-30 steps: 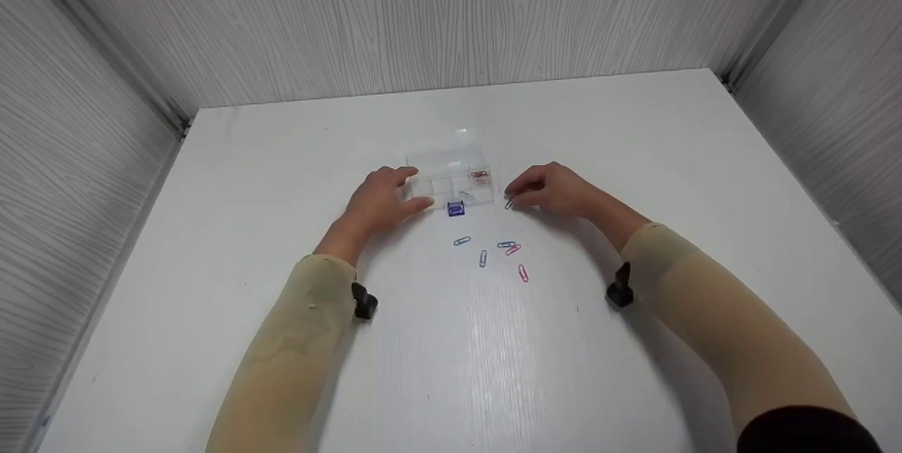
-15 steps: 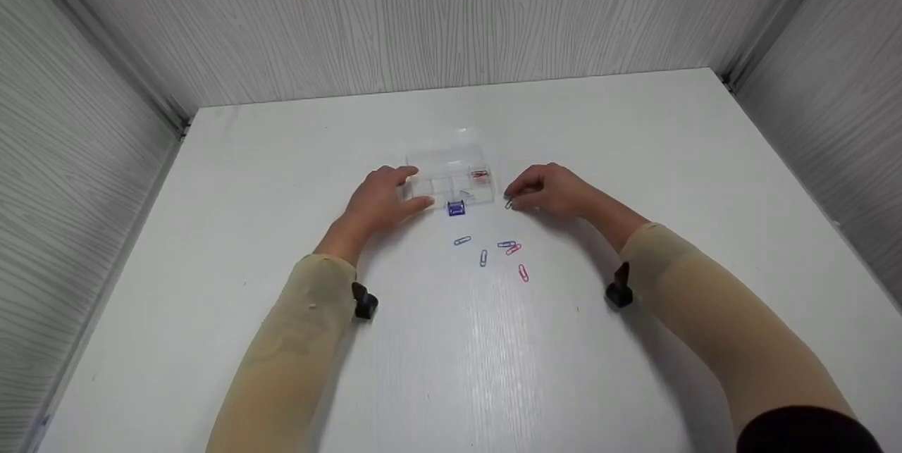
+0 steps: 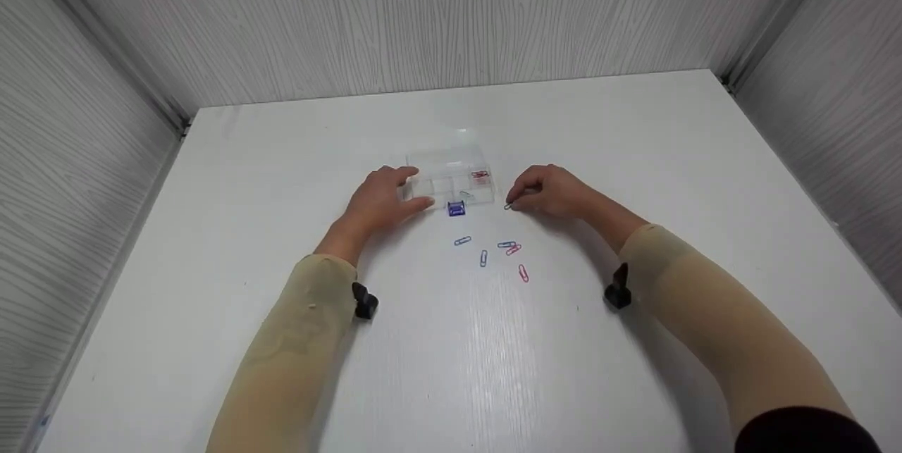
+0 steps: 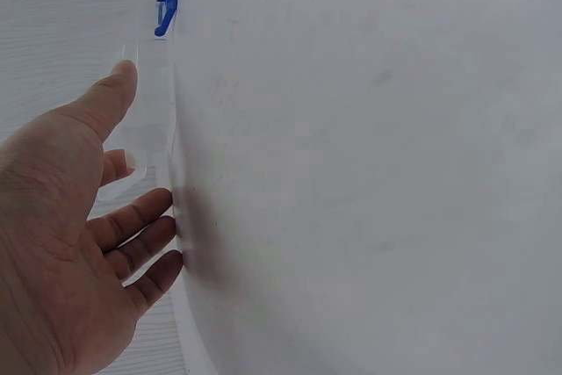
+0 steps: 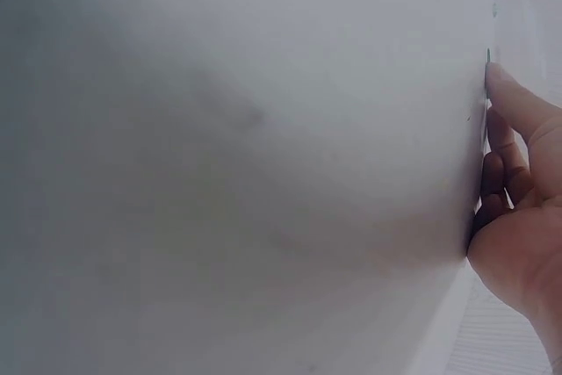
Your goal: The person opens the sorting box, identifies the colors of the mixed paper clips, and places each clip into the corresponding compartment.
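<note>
A clear plastic box (image 3: 442,198) with small compartments lies at mid-table, its clear lid (image 3: 444,157) folded back. My left hand (image 3: 384,199) holds its left end, thumb at the front edge and index finger towards the back; the other fingers are spread in the left wrist view. Just right of the box, my right hand (image 3: 553,191) pinches a small green paper clip (image 5: 489,56) between thumb and fingertips, close over the table. Red paper clips (image 3: 480,174) lie in the back right compartment. A pale green paper clip (image 3: 466,195) lies in a front compartment.
A blue latch (image 3: 456,208) sticks out from the box's front edge. Nearer me lie loose blue paper clips (image 3: 483,258) and red paper clips (image 3: 523,273), one blue and one red overlapping. White panels (image 3: 451,16) stand behind and at both sides of the table.
My right fingertips have shifted slightly, and the green paper clip between them has tipped flatter. The left hand, box and loose clips stay where they were.
</note>
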Demonstrator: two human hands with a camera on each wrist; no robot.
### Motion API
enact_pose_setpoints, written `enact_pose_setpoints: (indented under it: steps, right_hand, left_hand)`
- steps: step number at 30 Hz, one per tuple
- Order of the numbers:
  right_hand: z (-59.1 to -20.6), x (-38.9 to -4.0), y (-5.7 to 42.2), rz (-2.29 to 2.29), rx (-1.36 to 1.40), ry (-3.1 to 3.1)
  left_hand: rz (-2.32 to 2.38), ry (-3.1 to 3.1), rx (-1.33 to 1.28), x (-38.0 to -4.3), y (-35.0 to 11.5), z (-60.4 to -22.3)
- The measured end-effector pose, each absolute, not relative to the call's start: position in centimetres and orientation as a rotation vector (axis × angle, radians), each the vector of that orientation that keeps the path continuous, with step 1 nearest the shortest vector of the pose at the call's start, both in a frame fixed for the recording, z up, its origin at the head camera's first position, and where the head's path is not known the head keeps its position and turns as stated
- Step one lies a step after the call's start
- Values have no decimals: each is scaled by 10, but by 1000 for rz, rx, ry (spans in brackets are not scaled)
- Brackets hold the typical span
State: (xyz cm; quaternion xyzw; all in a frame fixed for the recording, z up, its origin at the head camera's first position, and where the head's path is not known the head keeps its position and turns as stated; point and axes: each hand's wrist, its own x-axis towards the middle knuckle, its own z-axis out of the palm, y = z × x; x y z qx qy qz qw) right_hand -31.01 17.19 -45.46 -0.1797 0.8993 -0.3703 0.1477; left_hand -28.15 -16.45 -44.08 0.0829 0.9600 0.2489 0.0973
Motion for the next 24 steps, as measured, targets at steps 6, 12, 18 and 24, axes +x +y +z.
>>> enact_pose_setpoints:
  steps: [6, 12, 18, 24]
  right_hand:
    - [-456, -310, 172, -1061, -534, 2587]
    - [-454, -309, 171, -1062, -508, 2580]
    - [-454, -309, 171, -1066, -506, 2577]
    - [-454, -309, 171, -1063, -494, 2574]
  left_hand:
    - [723, 2850, 237, -281, -164, -441]
    - [728, 2853, 241, -281, -164, -441]
    - [731, 2854, 250, -281, -164, -440]
    - [745, 2854, 278, -279, -164, -438]
